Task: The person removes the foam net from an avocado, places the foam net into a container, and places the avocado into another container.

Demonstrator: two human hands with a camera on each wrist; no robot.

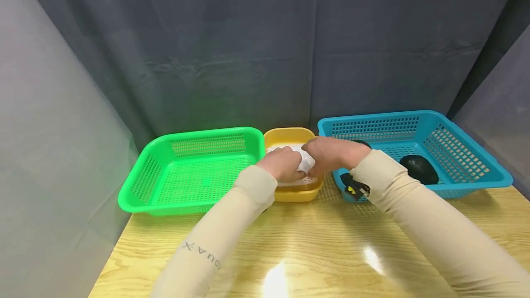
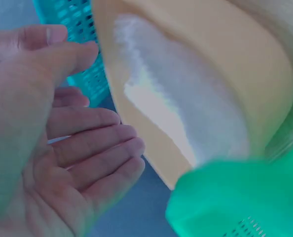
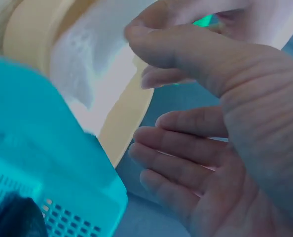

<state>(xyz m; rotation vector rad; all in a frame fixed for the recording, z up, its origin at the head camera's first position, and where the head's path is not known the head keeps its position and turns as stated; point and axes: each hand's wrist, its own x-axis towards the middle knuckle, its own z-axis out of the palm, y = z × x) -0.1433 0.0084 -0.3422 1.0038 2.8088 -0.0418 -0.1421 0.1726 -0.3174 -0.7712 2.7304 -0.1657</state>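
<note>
Both hands are over a small yellow-orange bin (image 1: 300,196) at the back middle of the table. Inside the bin lies a crumpled white, soft-looking piece (image 1: 305,162), perhaps cloth or paper. My left hand (image 1: 283,164) reaches in from the left; its fingers (image 2: 99,143) extend loosely, with nothing seen between them. From the right comes my right hand (image 1: 334,153), its thumb overlapping the white piece in the right wrist view. The fingers (image 3: 173,165) there are loosely extended and appear to hold nothing. Whether either hand touches the white piece is unclear.
A green basket (image 1: 192,208) stands left of the bin. To the right, a blue basket (image 1: 463,188) contains a rounded black object (image 1: 418,169), a black item with a yellow mark (image 1: 354,188) and another dark piece. Grey curtains (image 1: 232,59) hang behind the wooden table (image 1: 310,252).
</note>
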